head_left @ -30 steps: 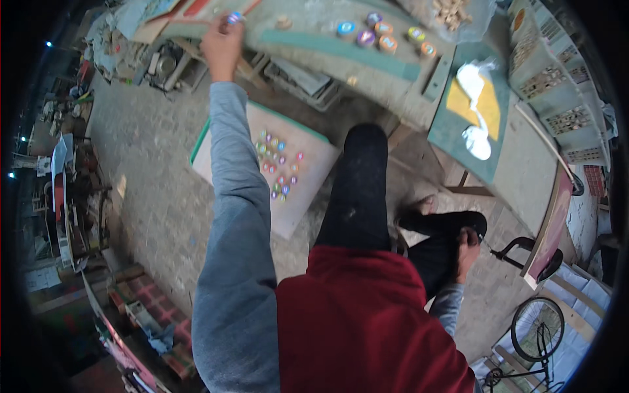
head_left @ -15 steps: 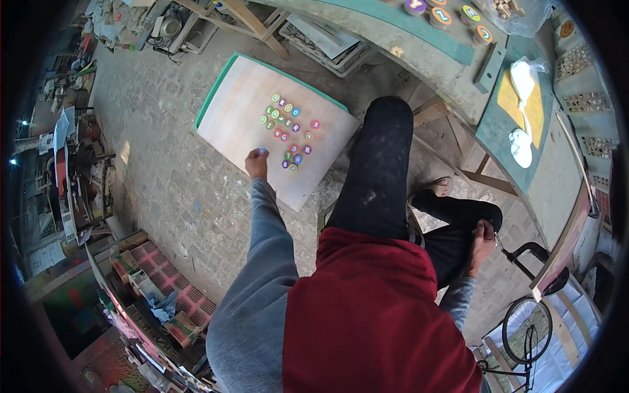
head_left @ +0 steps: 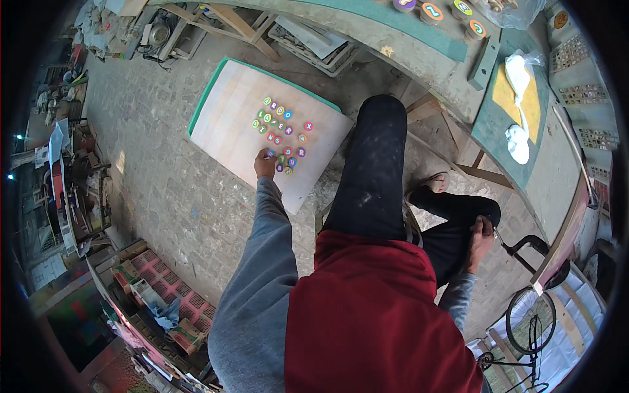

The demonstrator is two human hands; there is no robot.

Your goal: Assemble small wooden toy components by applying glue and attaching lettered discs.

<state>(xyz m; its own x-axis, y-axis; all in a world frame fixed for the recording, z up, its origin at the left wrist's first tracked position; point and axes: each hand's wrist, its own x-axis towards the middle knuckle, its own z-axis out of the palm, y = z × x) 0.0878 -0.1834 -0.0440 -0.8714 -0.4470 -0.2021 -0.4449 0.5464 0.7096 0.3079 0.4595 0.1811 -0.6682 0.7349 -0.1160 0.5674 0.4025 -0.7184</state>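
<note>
We see the left hand [head_left: 265,166] pinching a blue disc [head_left: 270,152] at the board [head_left: 219,118], just beside the lowest discs [head_left: 282,159] of a lettered group. The right hand [head_left: 482,237] rests at the right knee [head_left: 493,213], well apart from the left; whether it grips anything we cannot tell. We judge the work well advanced: many discs lie in short rows, while at least four remain on the bench [head_left: 432,75], apparently yet to be placed. The group occupies the board's middle and right, leaving us a broad bare strip along the left and a bare lower corner. Beyond the green rim [head_left: 204,98] lies open floor [head_left: 144,137]; the left knee [head_left: 380,114] crowds the right edge.
</note>
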